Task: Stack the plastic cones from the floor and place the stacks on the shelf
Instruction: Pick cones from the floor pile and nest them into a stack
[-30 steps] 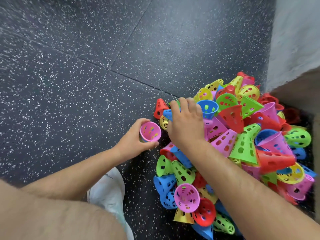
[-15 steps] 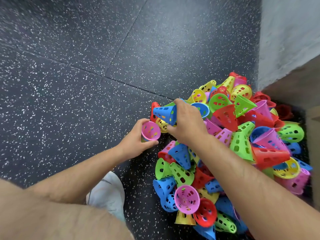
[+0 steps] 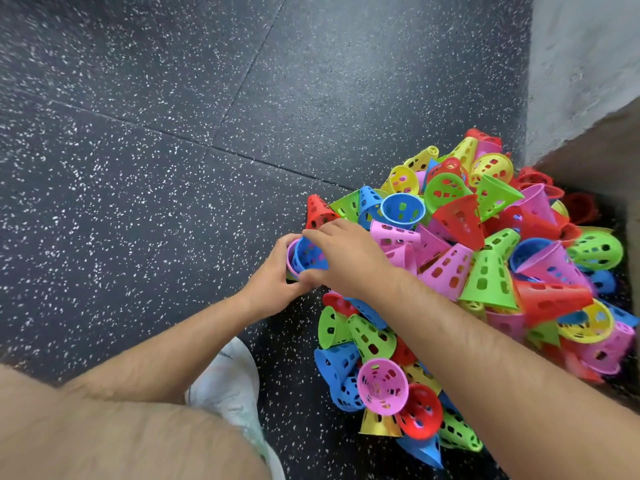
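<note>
A heap of perforated plastic cones (image 3: 464, 278) in red, pink, green, blue and yellow lies on the dark speckled floor at the right. My left hand (image 3: 277, 275) grips a pink cone (image 3: 290, 256) at the heap's left edge. A blue cone (image 3: 308, 256) sits nested inside the pink one, open end toward me. My right hand (image 3: 349, 254) holds the blue cone by its rim, thumb below and fingers over the top.
A grey wall (image 3: 581, 71) rises at the upper right, with a brown edge (image 3: 616, 147) beside the heap. My white shoe (image 3: 228, 379) and bare knee (image 3: 114, 441) fill the lower left. The rubber floor (image 3: 156, 133) stretches left and beyond the heap.
My right hand lifted a blue cone off the heap and carried it left into the pink cone held by my left hand.
</note>
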`<state>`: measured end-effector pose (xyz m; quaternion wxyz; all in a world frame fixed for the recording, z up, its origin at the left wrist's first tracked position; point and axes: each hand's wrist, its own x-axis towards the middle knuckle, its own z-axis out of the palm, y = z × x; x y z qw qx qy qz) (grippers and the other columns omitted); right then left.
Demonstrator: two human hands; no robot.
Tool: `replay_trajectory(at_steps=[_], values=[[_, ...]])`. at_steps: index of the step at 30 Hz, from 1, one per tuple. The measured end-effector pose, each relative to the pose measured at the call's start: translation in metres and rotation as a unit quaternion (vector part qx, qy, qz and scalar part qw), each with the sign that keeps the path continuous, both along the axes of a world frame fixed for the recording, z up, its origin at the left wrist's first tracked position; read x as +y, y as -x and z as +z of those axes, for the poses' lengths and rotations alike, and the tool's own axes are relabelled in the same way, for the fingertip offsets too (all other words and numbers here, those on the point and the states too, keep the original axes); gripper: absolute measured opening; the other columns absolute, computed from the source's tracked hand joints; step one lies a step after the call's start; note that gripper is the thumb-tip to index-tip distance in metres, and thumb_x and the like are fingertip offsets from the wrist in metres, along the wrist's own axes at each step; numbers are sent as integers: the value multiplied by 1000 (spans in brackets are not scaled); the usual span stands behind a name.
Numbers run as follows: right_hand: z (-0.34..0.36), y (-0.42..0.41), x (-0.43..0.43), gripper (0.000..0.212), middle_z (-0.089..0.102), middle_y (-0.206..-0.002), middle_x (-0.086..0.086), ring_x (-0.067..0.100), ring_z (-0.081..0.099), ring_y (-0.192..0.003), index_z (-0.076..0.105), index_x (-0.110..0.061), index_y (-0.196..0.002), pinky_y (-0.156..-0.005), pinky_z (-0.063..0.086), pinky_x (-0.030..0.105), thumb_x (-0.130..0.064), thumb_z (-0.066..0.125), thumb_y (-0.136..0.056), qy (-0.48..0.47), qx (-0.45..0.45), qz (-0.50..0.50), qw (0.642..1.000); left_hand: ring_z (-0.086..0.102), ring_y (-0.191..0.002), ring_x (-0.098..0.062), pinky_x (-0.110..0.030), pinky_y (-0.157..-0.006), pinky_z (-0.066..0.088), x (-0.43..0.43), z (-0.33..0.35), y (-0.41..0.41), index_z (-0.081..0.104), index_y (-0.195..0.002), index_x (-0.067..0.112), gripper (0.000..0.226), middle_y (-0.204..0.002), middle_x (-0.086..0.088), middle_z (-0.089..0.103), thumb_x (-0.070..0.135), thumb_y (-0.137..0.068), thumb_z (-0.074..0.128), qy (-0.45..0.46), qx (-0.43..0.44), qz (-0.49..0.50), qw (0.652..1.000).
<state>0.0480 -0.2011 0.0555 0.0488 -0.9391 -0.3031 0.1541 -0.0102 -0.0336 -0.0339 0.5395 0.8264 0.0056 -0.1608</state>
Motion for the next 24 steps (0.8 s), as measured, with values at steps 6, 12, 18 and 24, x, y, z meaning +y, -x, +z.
replay_trajectory(at_steps=[6, 12, 18, 24], values=[[-12, -5, 8, 76, 64, -123, -2, 25, 47, -122, 53, -26, -139, -105, 32, 39, -69, 65, -78, 19, -7, 17, 1000, 52, -111, 16, -5, -91, 40, 0, -4, 1, 29, -139, 39, 74, -130, 14, 52, 27, -88, 83, -7, 0, 13, 1000], [-18, -7, 8, 69, 65, -119, -2, 23, 51, -116, 62, -20, -125, -101, 38, 38, -73, 48, -82, -31, -42, -7, 999, 59, -118, 4, -20, -101, 45, 1, -5, -1, 30, -129, 64, 81, -134, 16, 56, 23, -85, 84, 16, -6, 35, 999], [-15, -32, 8, 51, 56, -139, 13, 34, 45, -130, 73, -9, -112, -113, 29, 42, -48, 44, -96, -19, -77, -43, 996, 56, -127, -7, -40, -115, 43, 2, -4, -2, 33, -131, 61, 77, -136, 17, 54, 41, -79, 85, 32, 1, 31, 999], [-29, -55, 16, 49, 53, -143, 7, 33, 38, -135, 67, -7, -123, -119, 20, 41, -36, 35, -100, 88, 12, -36, 995, 55, -131, -10, -44, -118, 42, 7, -4, -1, 34, -140, 44, 82, -140, 14, 52, 42, -78, 86, 40, 23, 23, 999]])
